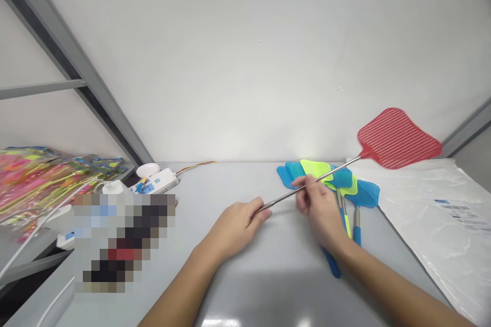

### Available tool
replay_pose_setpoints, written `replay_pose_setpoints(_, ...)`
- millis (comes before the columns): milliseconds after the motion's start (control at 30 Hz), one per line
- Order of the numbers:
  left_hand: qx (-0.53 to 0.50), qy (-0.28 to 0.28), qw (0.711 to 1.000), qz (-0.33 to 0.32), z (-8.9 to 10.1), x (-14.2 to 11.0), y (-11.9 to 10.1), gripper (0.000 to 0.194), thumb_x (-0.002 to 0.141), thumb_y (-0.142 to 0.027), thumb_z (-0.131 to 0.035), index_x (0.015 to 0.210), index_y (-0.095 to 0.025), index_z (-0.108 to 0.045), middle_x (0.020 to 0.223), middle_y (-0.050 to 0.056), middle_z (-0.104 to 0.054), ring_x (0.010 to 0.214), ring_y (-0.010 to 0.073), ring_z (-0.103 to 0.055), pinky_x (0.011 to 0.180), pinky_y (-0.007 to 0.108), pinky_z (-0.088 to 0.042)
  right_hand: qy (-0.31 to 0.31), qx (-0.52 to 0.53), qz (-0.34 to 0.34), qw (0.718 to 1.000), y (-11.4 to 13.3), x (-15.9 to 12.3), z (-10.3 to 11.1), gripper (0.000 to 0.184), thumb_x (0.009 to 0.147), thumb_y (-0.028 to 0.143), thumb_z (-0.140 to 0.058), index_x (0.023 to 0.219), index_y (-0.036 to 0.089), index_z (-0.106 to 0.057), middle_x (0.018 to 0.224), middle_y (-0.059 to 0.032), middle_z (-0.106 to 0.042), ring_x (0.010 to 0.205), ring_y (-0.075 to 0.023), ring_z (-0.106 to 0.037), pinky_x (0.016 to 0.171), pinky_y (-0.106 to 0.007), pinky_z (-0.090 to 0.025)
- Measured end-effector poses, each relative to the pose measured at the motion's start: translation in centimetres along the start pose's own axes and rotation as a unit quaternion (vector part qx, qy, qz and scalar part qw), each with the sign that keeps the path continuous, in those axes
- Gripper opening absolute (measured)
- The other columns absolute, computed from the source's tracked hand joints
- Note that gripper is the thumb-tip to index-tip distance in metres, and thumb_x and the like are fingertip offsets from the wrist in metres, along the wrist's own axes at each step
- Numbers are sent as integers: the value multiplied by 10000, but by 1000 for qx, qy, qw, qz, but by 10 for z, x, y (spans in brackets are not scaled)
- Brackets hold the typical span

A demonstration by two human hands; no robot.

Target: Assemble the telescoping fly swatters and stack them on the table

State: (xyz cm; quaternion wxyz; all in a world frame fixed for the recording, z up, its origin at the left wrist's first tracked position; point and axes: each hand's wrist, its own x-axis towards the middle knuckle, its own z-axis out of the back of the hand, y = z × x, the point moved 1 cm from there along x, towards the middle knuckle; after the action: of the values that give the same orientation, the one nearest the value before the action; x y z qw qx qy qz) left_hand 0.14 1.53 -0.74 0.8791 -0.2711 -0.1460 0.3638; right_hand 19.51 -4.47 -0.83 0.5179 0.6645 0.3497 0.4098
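A red fly swatter (397, 138) with a thin metal telescopic rod is held above the grey table (238, 271), its head raised toward the right wall. My left hand (236, 227) is closed round the rod's near end. My right hand (320, 207) pinches the rod farther along, near its middle. Under my right hand lies a pile of blue and yellow-green fly swatters (337, 184), their heads fanned out and their handles pointing toward me.
A clear plastic bag (441, 219) with a label lies at the right. At the left are a white power strip (155, 184), a white round object (148, 169), cables, and packs of colourful swatters (38, 179). A grey metal frame (76, 71) runs diagonally at left.
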Motion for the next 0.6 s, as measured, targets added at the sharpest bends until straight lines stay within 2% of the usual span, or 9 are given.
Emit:
replay_pose_setpoints(67, 35, -5, 999, -1, 1, 0, 2, 386, 981, -493, -331, 736, -229, -469, 633, -32, -526, 598, 167, -495, 561, 260, -260, 52, -27, -8, 998, 0, -9, -8, 438, 922, 584, -471, 830, 188, -637, 499, 42, -413, 478, -101, -340, 465, -249, -285)
replay_pose_setpoints(100, 52, -11, 999, -1, 3, 1, 4, 394, 983, -496, -328, 728, -229, -465, 626, -33, -526, 593, 168, -497, 560, 261, -253, 55, -30, 0, 998, 3, -10, -6, 431, 918, 578, -487, 815, 187, -637, 500, 42, -404, 476, -101, -333, 463, -253, -283)
replay_pose_setpoints(133, 67, -19, 998, -1, 7, 1, 7, 401, 986, -498, -320, 725, -230, -462, 623, -34, -526, 588, 168, -497, 560, 262, -247, 38, -25, 14, 999, 9, -7, -1, 411, 910, 566, -514, 807, 189, -639, 503, 46, -386, 476, -101, -321, 460, -254, -276)
replay_pose_setpoints(267, 126, -52, 991, 2, 21, 0, 14, 430, 992, -516, -290, 705, -226, -424, 596, -38, -495, 558, 165, -475, 549, 269, -215, -103, 80, 96, 987, 34, 17, 35, 344, 892, 515, -584, 764, 197, -622, 512, 62, -312, 483, -94, -284, 471, -248, -282)
replay_pose_setpoints(367, 162, -60, 985, 6, 21, 0, 15, 423, 996, -509, -284, 707, -225, -402, 593, -39, -487, 550, 163, -468, 539, 269, -198, -149, 112, 119, 975, 36, 25, 44, 345, 908, 502, -568, 759, 194, -611, 512, 63, -326, 487, -89, -285, 489, -244, -297)
replay_pose_setpoints(433, 179, -64, 982, 3, 16, 0, 13, 416, 996, -507, -289, 713, -225, -402, 597, -40, -494, 545, 160, -467, 535, 270, -193, -134, 93, 101, 981, 26, 19, 35, 349, 920, 517, -539, 818, 196, -628, 510, 57, -362, 490, -92, -319, 478, -244, -288)
replay_pose_setpoints(533, 183, -72, 980, -18, 11, -1, 12, 410, 998, -503, -294, 721, -223, -406, 615, -42, -512, 554, 152, -477, 536, 266, -203, -44, 47, 61, 996, 13, 1, 15, 422, 953, 551, -437, 882, 192, -647, 501, 41, -416, 467, -99, -341, 446, -255, -251)
replay_pose_setpoints(600, 178, -79, 980, -28, 15, -2, 14, 417, 998, -509, -298, 716, -219, -400, 625, -44, -517, 565, 146, -481, 542, 261, -216, -13, 28, 65, 997, 14, -4, 12, 427, 958, 538, -439, 878, 181, -658, 490, 39, -415, 458, -97, -331, 445, -261, -241)
